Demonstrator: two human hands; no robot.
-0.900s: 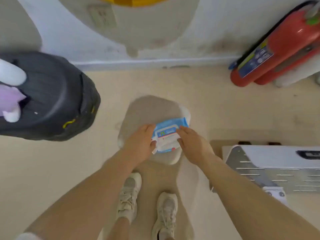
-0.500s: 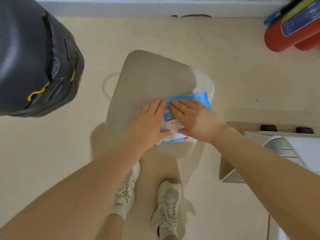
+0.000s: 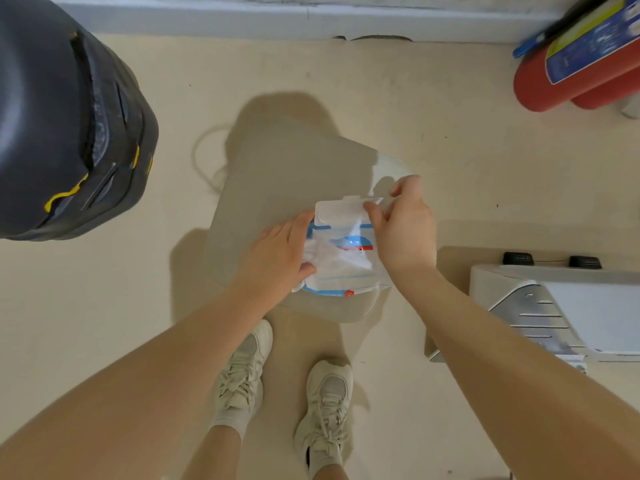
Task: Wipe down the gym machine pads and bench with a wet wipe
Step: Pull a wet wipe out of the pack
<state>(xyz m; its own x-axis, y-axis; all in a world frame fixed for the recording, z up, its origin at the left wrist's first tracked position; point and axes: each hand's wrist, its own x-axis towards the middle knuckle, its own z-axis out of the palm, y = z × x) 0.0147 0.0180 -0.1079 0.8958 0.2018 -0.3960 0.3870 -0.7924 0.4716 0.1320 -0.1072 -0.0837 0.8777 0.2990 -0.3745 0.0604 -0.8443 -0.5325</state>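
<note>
Opening step: right hand [image 3: 403, 226] fingers are pinching the flap [image 3: 341, 211] up, left hand [image 3: 277, 252] fingers are clamping the wipe pack [image 3: 341, 268]; next, probably pulling a wipe free

Open floor [image 3: 450, 150] is left beyond the stool [image 3: 294, 174]. The left side is blocked by a dark bag [image 3: 69, 126], the right by a white machine [image 3: 568, 306]; the far right corner is taken by extinguishers [image 3: 571, 71].
</note>
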